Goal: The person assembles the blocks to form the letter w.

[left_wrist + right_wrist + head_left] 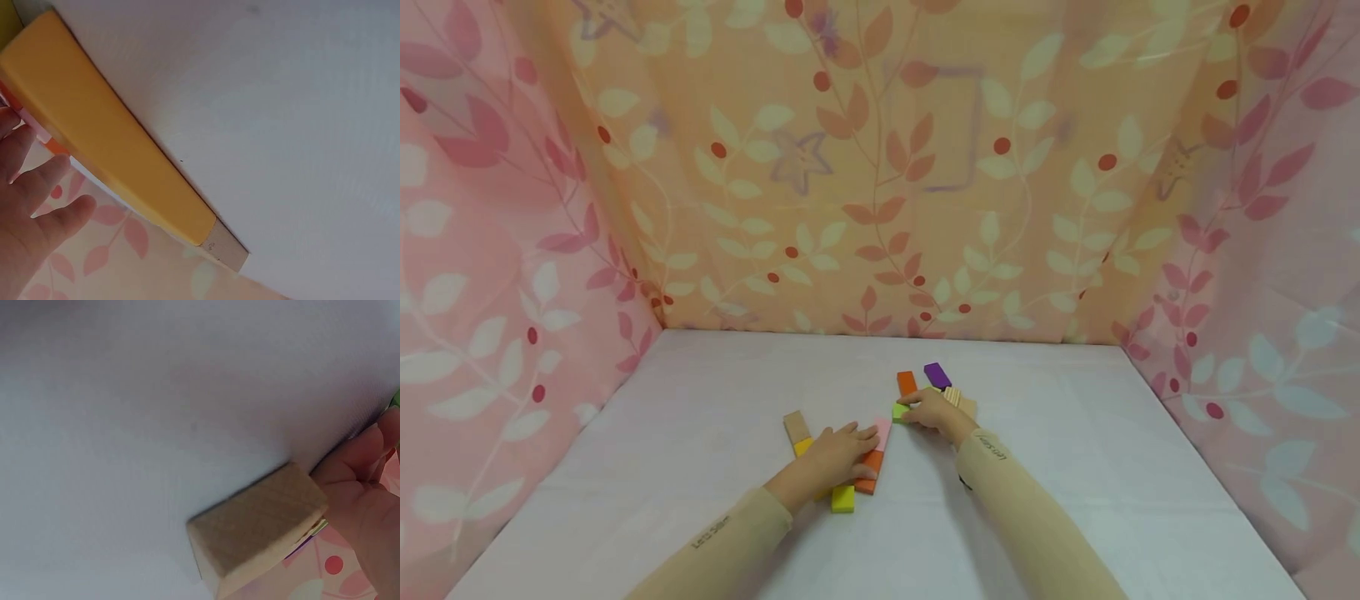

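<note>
Locate the green block (900, 413) on the white table (715, 383), at the left side of the right hand (931, 410). Right hand: grasping, with thumb and finger pinched on the green block. Left hand (837, 458): released, with extended fingers laid over the pink block (884, 431) and the orange block (874, 461).

Take as the governing relation, by judgement, the offset between green block and pink block. Green block: just beside the far end of the pink block, to the right; touching or narrowly apart, impossible to tell. Long axis of the pink block: near to far, angled slightly right at the far end, in line with the orange block. Long axis of the green block: partly under the fingers, impossible to tell. Nearer hand to the green block: right.

Note also, to the left, the yellow block (802, 447) end to end with the tan block (797, 427); on the near side of the left hand, the lime block (843, 499). Beyond the right hand: red-orange block (907, 382) and purple block (937, 375). Just right of the right hand: striped block (952, 397) and plain wooden block (256, 519).
</note>
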`<state>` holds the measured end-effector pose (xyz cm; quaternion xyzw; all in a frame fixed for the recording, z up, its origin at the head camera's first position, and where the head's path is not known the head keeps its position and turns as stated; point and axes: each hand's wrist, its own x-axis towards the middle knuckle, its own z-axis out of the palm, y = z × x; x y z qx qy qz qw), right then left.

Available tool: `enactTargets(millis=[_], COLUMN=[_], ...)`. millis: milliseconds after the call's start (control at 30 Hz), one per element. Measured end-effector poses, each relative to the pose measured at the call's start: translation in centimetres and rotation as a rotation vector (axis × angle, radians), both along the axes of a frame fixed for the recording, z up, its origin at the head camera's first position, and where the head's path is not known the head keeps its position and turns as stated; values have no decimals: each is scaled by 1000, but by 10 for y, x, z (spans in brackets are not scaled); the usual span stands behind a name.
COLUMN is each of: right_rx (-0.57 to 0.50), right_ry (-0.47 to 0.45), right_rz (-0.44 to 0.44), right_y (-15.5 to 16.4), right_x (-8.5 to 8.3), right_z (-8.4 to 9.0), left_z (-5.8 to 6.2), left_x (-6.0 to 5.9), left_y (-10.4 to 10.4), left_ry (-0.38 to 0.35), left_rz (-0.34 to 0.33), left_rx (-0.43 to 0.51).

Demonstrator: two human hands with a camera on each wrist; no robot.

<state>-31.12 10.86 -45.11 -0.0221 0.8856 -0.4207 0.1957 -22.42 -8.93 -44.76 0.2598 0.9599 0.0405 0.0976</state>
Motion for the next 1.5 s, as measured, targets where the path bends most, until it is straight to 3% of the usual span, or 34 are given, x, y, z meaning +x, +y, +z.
enactTargets(millis=[267,767,1233,1500], right_rx=[20,-35,-89,-197], right_ry=[6,-41,-28,-85], right_rz=[14,1,10,-35], right_y=[0,0,3,16], right_x=[-2,1,5,1], right_z=[-1,1,2,-3], left_z=[2,1,5,1], left_x=[0,0,3,4], left_y=[0,0,-1,1], left_ry=[7,9,4,-4], left_rz=[-4,2,-1,7], left_rx=[4,-18,-1,-7])
